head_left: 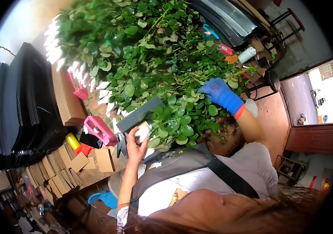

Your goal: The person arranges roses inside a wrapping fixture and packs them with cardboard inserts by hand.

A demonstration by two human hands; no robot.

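Note:
Bare, my left hand (137,145) has its fingers curled round a white-covered flower head (143,132) at the end of a leafy bunch, close to my apron. A dark ribbed strip (140,115) lies just beyond its fingertips. My right hand (219,93), in a blue glove with an orange cuff, is closed at the stem side of the leafy stems (178,124); its fingertips are partly hidden by leaves. A large heap of leafy rose-like stems (135,58) covers the table ahead, with white-wrapped heads (53,46) along its left edge.
A pink tape dispenser (100,130), cardboard pieces (59,171) and a yellow roll (72,141) lie left. Black sheets (26,105) stand behind them. A white bottle (247,55) and red can (226,49) are at the back right. A stool (272,80) stands right.

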